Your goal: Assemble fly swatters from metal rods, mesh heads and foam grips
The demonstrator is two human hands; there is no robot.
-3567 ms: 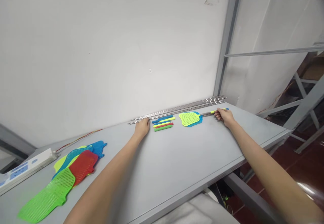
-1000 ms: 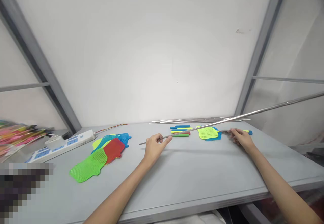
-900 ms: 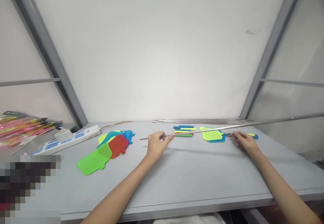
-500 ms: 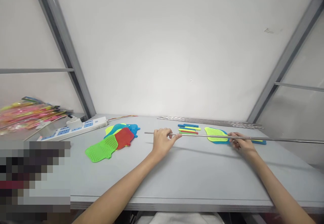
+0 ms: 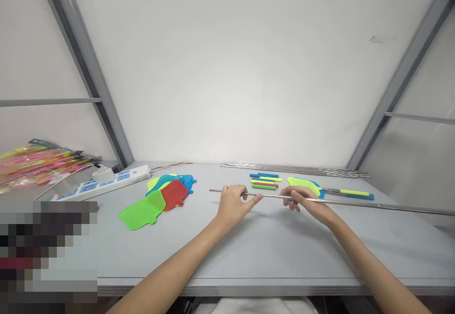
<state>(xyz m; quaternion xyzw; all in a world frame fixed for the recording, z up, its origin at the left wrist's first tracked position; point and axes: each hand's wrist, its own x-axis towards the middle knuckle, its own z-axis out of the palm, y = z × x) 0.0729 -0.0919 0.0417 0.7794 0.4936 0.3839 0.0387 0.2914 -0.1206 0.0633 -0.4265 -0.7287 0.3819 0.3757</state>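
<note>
A long, thin telescopic metal rod [image 5: 369, 204] lies across both hands above the table, its thin end at the left and its thicker part running out of view at the right. Near the thin end, my left hand [image 5: 232, 206] pinches it. My right hand [image 5: 308, 203] is closed around the rod further right, palm partly hidden. Beyond the right hand lies a fly swatter with a yellow-green mesh head [image 5: 301, 186] and yellow handle [image 5: 355, 192], over a blue one. Short coloured handle tubes [image 5: 265, 187] rest behind the hands. Loose swatter heads, green [image 5: 142, 210], red [image 5: 175, 194] and blue [image 5: 187, 180], overlap at left.
Several thin metal rods [image 5: 284, 168] lie along the back wall. A white power strip [image 5: 106, 183] with a plug sits at the left, beside a plastic-wrapped colourful bundle [image 5: 39, 160]. Grey frame posts [image 5: 401, 77] rise at both sides. The table's front edge [image 5: 256, 285] is close to me.
My right hand has moved left along the rod, closer to my left hand, uncovering the yellow swatter handle. The rod has shifted slightly right and lower.
</note>
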